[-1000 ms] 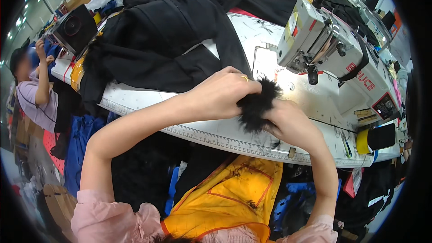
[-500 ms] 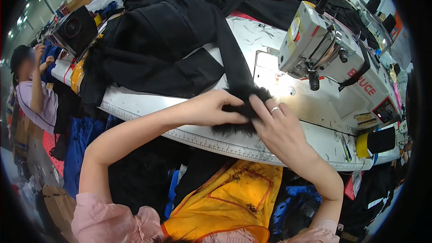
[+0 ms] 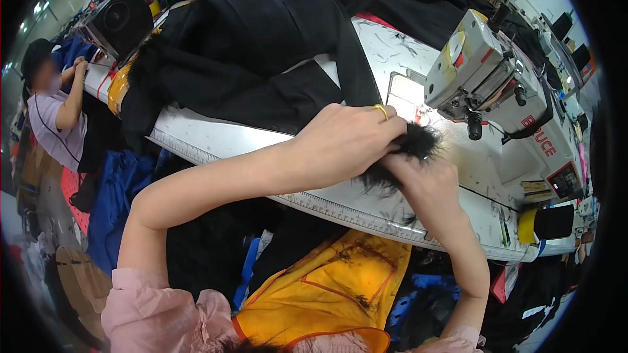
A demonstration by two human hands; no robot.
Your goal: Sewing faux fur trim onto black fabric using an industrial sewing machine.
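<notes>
A large black garment (image 3: 242,46) lies over the sewing table, one sleeve (image 3: 356,59) running toward me. Black fluffy fur trim (image 3: 418,142) at that sleeve's end is between my hands. My left hand (image 3: 353,140), a gold-coloured ring on one finger, is closed over the trim from the left, its fingertips partly hidden. From the lower right my right hand (image 3: 432,186) grips the same trim, with most of its fingers sunk behind the fur and my left hand. Tufts of fur hang below both hands.
A white sewing machine (image 3: 468,68) stands just right of my hands. A ruler strip (image 3: 327,212) follows the table's front edge, and loose fur lies about. A yellow-and-black spool-like thing (image 3: 546,223) sits at the right. Far left, beyond a black speaker (image 3: 114,23), is another person (image 3: 55,111).
Both hands have moved right in the picture with the fur trim. My left hand has turned back-upward over it; the right hand's fingers have gone from on top to behind the fur.
</notes>
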